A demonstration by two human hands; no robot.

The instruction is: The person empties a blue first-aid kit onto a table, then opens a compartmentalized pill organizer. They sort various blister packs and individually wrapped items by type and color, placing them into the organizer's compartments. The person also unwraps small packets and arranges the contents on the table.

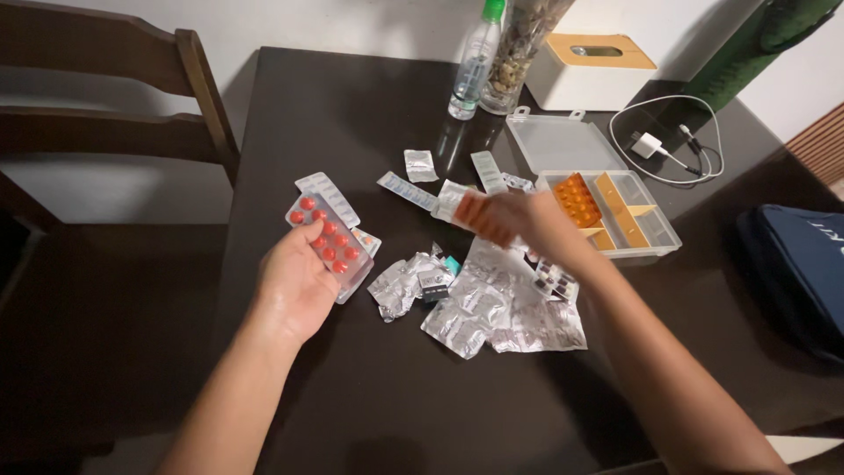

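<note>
Red-pill blister pack (330,239) clasped in left hand (294,286) grip; right hand (527,224), blurred, closed on orange blister strip (483,218).

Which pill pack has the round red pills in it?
The blister pack held in the left hand, at the table's left. The right hand's blurred pack looks orange; the loose ones look silvery.

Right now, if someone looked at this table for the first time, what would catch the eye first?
Most likely the blister pack of red pills, bright against the dark table, held in the left hand at centre left. Next comes the blurred right hand holding an orange blister strip above a heap of silver foil packs. Behind it, an open clear pill box shows orange contents.
</note>
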